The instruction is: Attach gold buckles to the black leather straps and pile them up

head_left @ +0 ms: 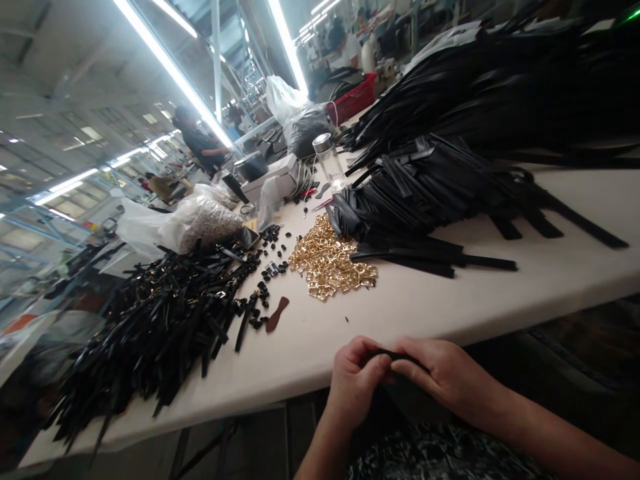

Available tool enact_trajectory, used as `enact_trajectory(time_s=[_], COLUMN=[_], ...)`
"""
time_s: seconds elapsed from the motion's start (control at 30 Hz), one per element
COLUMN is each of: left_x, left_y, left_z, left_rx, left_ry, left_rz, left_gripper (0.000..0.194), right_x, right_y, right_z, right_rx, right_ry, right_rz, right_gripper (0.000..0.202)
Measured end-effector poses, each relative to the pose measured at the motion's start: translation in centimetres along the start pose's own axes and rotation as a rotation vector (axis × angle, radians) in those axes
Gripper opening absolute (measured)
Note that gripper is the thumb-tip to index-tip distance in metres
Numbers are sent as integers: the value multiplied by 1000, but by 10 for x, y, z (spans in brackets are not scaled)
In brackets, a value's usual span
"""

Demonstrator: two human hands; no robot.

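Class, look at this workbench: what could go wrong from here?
The black strip in the left hand and right hand, near the edge of the table, might slip and fall. Dragging the black straps could scatter the loose gold pieces beside them. The glass bottle close by might get knocked over.

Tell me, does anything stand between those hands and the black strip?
Nothing visible does: the left hand and right hand both grip the black strip directly, though they hide part of it.

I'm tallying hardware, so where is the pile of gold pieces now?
In the head view, the gold pieces lie mid-picture on the pale table, between small black pieces at left and black straps at right.
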State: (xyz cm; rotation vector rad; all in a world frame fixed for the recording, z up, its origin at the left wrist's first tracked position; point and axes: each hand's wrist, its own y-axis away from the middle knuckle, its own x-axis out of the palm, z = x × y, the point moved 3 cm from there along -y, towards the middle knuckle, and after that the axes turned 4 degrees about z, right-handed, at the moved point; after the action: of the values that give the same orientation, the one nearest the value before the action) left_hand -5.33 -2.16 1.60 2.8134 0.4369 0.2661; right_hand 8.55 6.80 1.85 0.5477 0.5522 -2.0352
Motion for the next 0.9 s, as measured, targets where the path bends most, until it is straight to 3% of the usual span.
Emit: enact_trajectory(time_s=[0.13, 0.23, 0.3, 0.4, 0.47, 0.53, 0.67, 0.9], left_x=[-10, -29, -54, -96, -117, -131, -138, -139], left_y=[-3, -16, -30, -53, -71, -87, -107, -119], left_z=[-5, -11, -23, -47, -58, -65, -74, -78], left_rx=[5, 51, 183, 406, 436, 431, 418, 393], left_ry=[-12, -113, -336, -877, -1043, -1102, -1205, -1193], left_rz=[20, 11, -104, -316, -297, -204, -53, -65], left_gripper=[21, 19, 15, 12, 18, 21, 19, 16], right_x=[-5, -13, -19, -26, -27, -26, -26, -26], right_y=[-1, -4, -6, -8, -7, -6, -5, -5], right_z=[-5, -11, -18, -29, -35, -38, -38, -38], right_rx=[9, 46, 111, 230, 282, 299, 294, 285], right_ry=[44, 1, -51, -184, -269, -315, -343, -361], right_rz=[12, 28, 15, -10, -5, 3, -4, -24], right_gripper=[38, 33, 34, 38, 40, 40, 40, 39])
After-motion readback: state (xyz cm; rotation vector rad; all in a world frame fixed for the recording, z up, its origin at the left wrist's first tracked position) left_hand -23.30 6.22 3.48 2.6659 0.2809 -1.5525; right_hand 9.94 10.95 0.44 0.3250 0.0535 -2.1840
